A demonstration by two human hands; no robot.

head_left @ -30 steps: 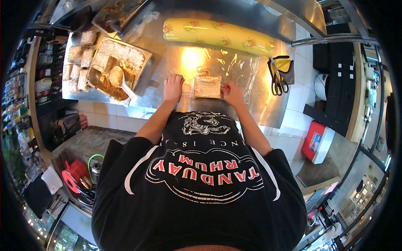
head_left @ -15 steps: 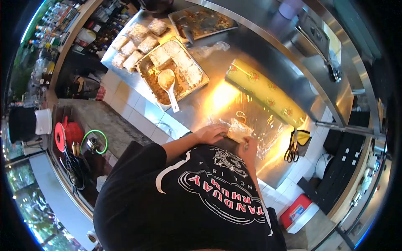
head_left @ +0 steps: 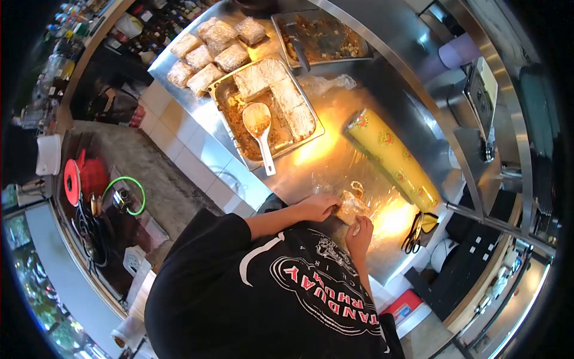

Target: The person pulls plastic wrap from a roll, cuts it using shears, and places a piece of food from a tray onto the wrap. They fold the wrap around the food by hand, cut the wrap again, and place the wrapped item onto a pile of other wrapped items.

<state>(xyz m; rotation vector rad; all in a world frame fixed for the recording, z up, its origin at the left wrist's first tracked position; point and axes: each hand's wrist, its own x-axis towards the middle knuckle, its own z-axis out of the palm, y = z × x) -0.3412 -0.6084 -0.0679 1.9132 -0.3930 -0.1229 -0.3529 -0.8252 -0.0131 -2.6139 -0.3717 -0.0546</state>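
Note:
On the steel counter near my body lies a food portion point(head_left: 350, 209) on clear plastic film. My left hand point(head_left: 323, 206) holds the film at its left side with fingers pressed together. At its right lower edge, my right hand point(head_left: 360, 230) pinches the wrap. A yellow patterned roll point(head_left: 394, 158) lies beyond, to the right. A metal pan point(head_left: 317, 133) with cut food portions stands to the left, a white spatula point(head_left: 265, 140) resting in it. Several wrapped portions point(head_left: 232, 57) are grouped behind that pan.
Black-handled scissors point(head_left: 412, 240) lie at the counter's right edge beside a yellow and black item point(head_left: 428, 222). A second tray point(head_left: 326, 58) with food remnants stands at the back. Crumpled film point(head_left: 335, 82) lies between the pan and that tray. A steel shelf rail crosses the right side.
The view has shifted, so the counter items appear farther right. Both hands remain at the food portion, and my right hand's fingers now sit closer against its wrap.

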